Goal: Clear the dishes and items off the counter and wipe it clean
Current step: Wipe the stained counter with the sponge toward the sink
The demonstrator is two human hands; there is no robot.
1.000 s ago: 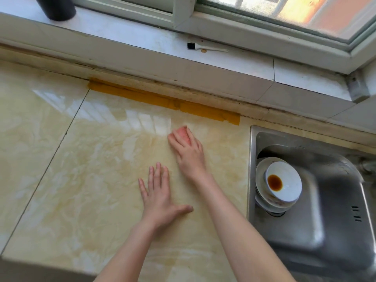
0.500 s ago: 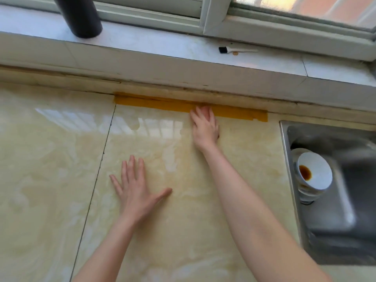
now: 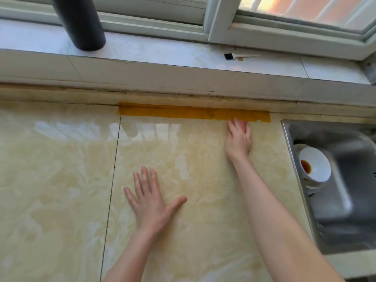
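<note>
So the right hand (image 3: pixel 239 140) lies palm-down on the worktop (image 3: pixel 61 180), fingers fairly straight, pressing on a pink cloth (image 3: pixel 242 125). It could be a sponge, since only a bit of it peeks out between the fingers. Just past those fingertips, a strip of yellow tape (image 3: pixel 193 113) runs along the back edge of the worktop, and the fingertips almost touch it.

The left hand (image 3: pixel 150 202) is nearer to the person and off to the left of the right hand. It's flat on the stone with fingers spread and thumb out, and it isn't holding anything.

To the right of the right arm is the steel sink (image 3: pixel 350 210). In it is a small stack of white dishes (image 3: pixel 311 187), and a tilted white bowl (image 3: pixel 317 165) sits on top. That bowl has a little puddle of brown sauce (image 3: pixel 305 165) pooled at its low side. What's lower down in the stack is hard to make out.

Beyond both hands is the windowsill (image 3: pixel 152 51). On it, a black cylinder (image 3: pixel 81 23) stands far left of the hands. A small brush (image 3: pixel 240 56) with a black head lies roughly straight out from the right hand.
</note>
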